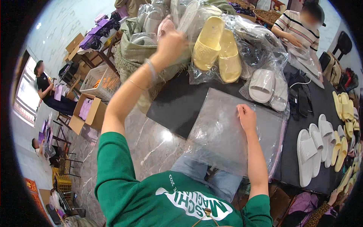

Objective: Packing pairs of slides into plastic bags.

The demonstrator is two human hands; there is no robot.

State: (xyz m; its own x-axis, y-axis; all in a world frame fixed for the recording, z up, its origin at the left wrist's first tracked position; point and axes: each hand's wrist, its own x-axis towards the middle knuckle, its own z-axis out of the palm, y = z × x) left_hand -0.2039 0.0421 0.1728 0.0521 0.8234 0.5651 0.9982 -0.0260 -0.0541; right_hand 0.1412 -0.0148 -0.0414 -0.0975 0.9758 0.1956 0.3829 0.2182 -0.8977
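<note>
My left hand (pixel 172 47) reaches over a woven sack (pixel 130 56) packed with slippers in clear bags. Motion blurs its fingers, which are next to a pink slipper (pixel 165 25) and a grey bagged slipper (pixel 188 17); whether they grip either is unclear. Over a stack of clear plastic bags (pixel 223 125) on the black table, my right hand (pixel 247 118) is closed with the fingers curled together. What they pinch, if anything, cannot be made out. Beyond that hand lie bagged yellow slippers (pixel 230 56) and bagged white slippers (pixel 262 86).
Unbagged white slippers (pixel 307 155) and yellow slippers (pixel 342 106) line the right of the black table (pixel 170 106). Across it a person (pixel 298 28) handles a bag. A white crate (pixel 100 81) and an open cardboard box (pixel 92 117) stand on the left floor; other people are farther off.
</note>
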